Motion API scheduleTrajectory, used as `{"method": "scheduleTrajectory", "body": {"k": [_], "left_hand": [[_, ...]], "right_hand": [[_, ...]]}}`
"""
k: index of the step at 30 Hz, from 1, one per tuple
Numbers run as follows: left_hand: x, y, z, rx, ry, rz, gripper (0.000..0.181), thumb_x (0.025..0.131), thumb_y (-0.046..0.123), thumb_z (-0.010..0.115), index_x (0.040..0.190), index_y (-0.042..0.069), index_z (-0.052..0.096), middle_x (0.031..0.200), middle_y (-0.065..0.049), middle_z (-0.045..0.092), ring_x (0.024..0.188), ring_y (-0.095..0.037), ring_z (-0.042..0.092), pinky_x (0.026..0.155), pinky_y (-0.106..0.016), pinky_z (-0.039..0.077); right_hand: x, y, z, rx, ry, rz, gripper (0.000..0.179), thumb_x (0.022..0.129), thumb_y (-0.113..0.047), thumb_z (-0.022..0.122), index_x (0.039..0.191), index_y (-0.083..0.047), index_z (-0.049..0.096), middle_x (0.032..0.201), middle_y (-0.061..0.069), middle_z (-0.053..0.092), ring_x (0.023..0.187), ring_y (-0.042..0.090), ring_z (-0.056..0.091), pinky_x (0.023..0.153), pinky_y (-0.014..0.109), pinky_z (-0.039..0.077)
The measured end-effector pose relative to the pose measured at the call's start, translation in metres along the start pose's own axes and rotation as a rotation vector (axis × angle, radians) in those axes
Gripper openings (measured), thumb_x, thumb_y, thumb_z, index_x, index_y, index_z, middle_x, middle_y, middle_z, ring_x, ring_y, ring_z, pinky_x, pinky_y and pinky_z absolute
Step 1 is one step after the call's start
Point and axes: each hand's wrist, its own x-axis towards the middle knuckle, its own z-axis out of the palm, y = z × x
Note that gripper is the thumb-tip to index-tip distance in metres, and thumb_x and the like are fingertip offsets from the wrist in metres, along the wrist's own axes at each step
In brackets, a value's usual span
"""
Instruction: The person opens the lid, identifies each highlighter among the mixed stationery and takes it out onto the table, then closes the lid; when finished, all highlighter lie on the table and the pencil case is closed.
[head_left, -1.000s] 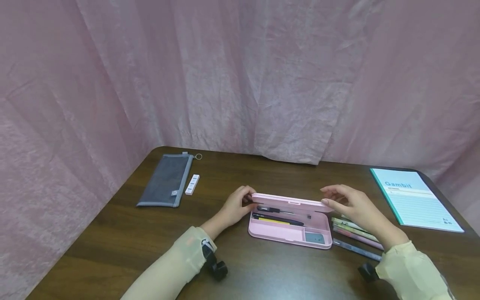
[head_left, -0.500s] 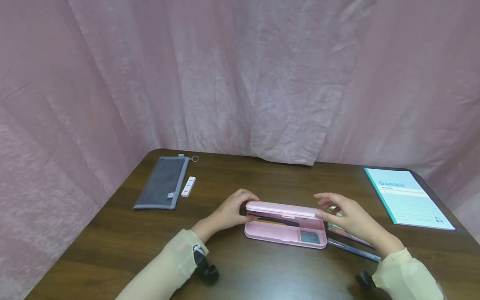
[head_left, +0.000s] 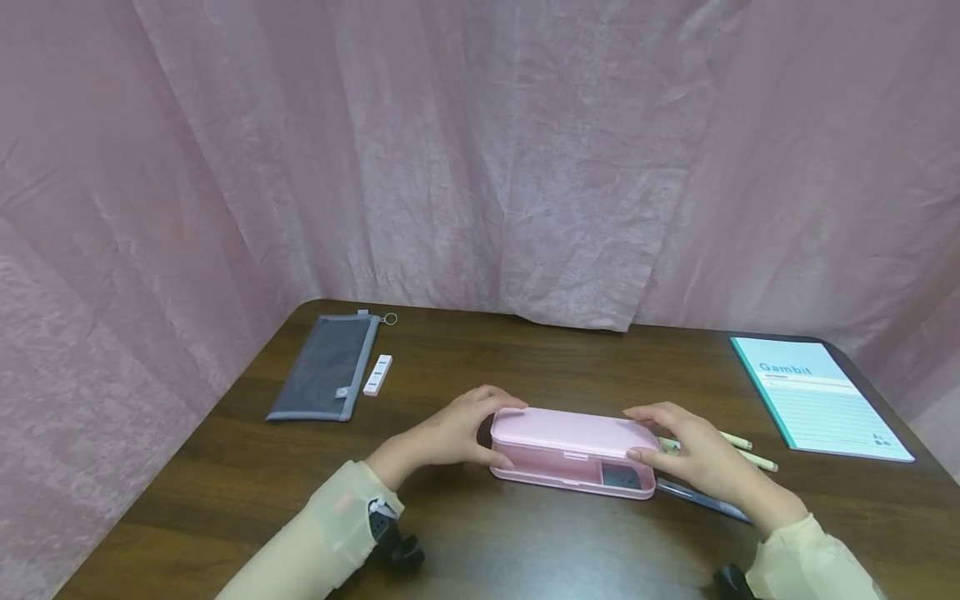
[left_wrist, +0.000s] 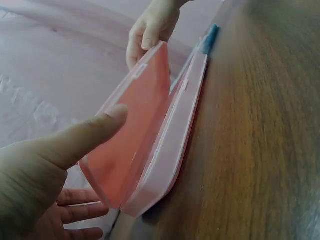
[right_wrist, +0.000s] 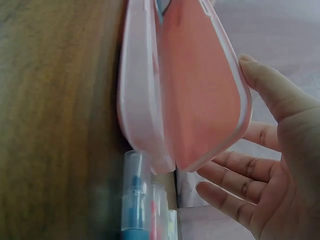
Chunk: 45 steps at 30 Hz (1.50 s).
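A pink pencil case (head_left: 573, 429) lies on the table in the head view, its lid tilted down and partly raised at the front. A dark grey-blue rectangle (head_left: 621, 475) shows in its front right compartment; the pens further in are hidden by the lid. My left hand (head_left: 450, 429) holds the lid's left end, thumb in front and fingers behind. At the other end, my right hand (head_left: 697, 446) holds the lid between its thumb (right_wrist: 270, 82) on the edge and its fingers behind. Both wrist views show the lid's inner side (left_wrist: 135, 135).
A blue-grey pen (head_left: 705, 502) and light green pens (head_left: 761, 461) lie by the case's right end, partly under my right hand. A notebook (head_left: 825, 400) is at the far right. At the left lie a grey mesh zip pouch (head_left: 322, 367) and a small white block (head_left: 377, 375).
The pencil case lid has swung down toward me, with both hands moving along with it. The black pens inside have gone out of sight beneath the lid.
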Motion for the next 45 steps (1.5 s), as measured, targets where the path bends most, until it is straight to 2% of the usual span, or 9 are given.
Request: {"method": "scheduleTrajectory", "body": {"k": [3,8,11,16,21,24,28,36,45], "left_hand": [[0.001,0.004,-0.001,0.004,-0.021,-0.015,0.077,0.071,0.043,0.083,0.138,0.024,0.05,0.137,-0.003,0.05,0.128,-0.022,0.045,0.108,-0.048,0.039],[0.004,0.006,0.002,0.024,-0.037,-0.077,0.08,0.071,0.05,0.081,0.14,0.028,0.047,0.143,-0.003,0.045,0.134,-0.024,0.04,0.111,-0.05,0.035],[0.006,0.004,0.007,0.068,-0.037,-0.092,0.08,0.072,0.055,0.078,0.141,0.031,0.046,0.147,-0.002,0.043,0.136,-0.024,0.038,0.113,-0.05,0.032],[0.008,-0.001,0.016,0.188,0.002,-0.036,0.08,0.073,0.06,0.074,0.141,0.031,0.046,0.147,-0.002,0.044,0.138,-0.023,0.037,0.118,-0.05,0.022],[0.007,-0.005,0.023,0.247,0.034,0.024,0.08,0.073,0.062,0.072,0.141,0.029,0.046,0.146,-0.004,0.046,0.135,-0.022,0.04,0.118,-0.054,0.02],[0.008,-0.007,0.025,0.261,0.039,0.042,0.08,0.074,0.063,0.071,0.141,0.029,0.046,0.145,-0.003,0.046,0.135,-0.022,0.041,0.118,-0.054,0.02],[0.007,-0.009,0.027,0.269,0.043,0.042,0.079,0.075,0.064,0.07,0.141,0.028,0.047,0.142,-0.001,0.049,0.133,-0.02,0.042,0.119,-0.052,0.021],[0.005,-0.011,0.029,0.273,0.074,0.033,0.081,0.073,0.066,0.07,0.139,0.024,0.05,0.134,0.001,0.055,0.13,-0.02,0.044,0.12,-0.052,0.018],[0.006,-0.01,0.03,0.234,0.058,0.004,0.081,0.073,0.064,0.071,0.14,0.024,0.049,0.134,0.002,0.053,0.131,-0.019,0.043,0.121,-0.047,0.018]], "right_hand": [[-0.002,0.0,0.003,-0.028,0.005,-0.01,0.05,0.082,-0.039,0.074,0.122,-0.011,0.062,0.118,0.004,0.065,0.107,0.027,0.064,0.088,0.049,0.053],[-0.004,0.0,0.008,-0.067,0.023,-0.045,0.055,0.078,-0.043,0.077,0.122,-0.013,0.063,0.129,0.011,0.06,0.118,0.035,0.057,0.093,0.056,0.048],[-0.003,0.0,0.012,-0.083,0.023,-0.075,0.057,0.077,-0.041,0.078,0.123,-0.011,0.063,0.134,0.013,0.056,0.122,0.037,0.054,0.095,0.057,0.046],[-0.002,0.001,0.018,-0.07,-0.011,-0.111,0.057,0.076,-0.042,0.078,0.122,-0.013,0.063,0.136,0.013,0.055,0.126,0.04,0.05,0.101,0.061,0.038],[-0.002,0.0,0.021,-0.08,-0.009,-0.147,0.054,0.076,-0.043,0.078,0.122,-0.017,0.065,0.139,0.011,0.055,0.127,0.038,0.051,0.107,0.055,0.033],[-0.003,0.0,0.02,-0.089,-0.02,-0.154,0.055,0.076,-0.042,0.078,0.122,-0.016,0.065,0.139,0.01,0.056,0.125,0.037,0.052,0.105,0.057,0.036],[-0.002,0.001,0.021,-0.078,-0.055,-0.122,0.058,0.077,-0.042,0.077,0.125,-0.012,0.063,0.138,0.01,0.056,0.126,0.037,0.052,0.103,0.063,0.036],[0.0,0.002,0.022,-0.076,-0.086,-0.094,0.06,0.078,-0.043,0.075,0.127,-0.011,0.062,0.139,0.011,0.056,0.128,0.037,0.05,0.104,0.063,0.035],[-0.001,0.003,0.022,-0.065,-0.093,-0.08,0.061,0.078,-0.043,0.075,0.128,-0.012,0.061,0.14,0.01,0.055,0.129,0.038,0.05,0.105,0.064,0.033]]}}
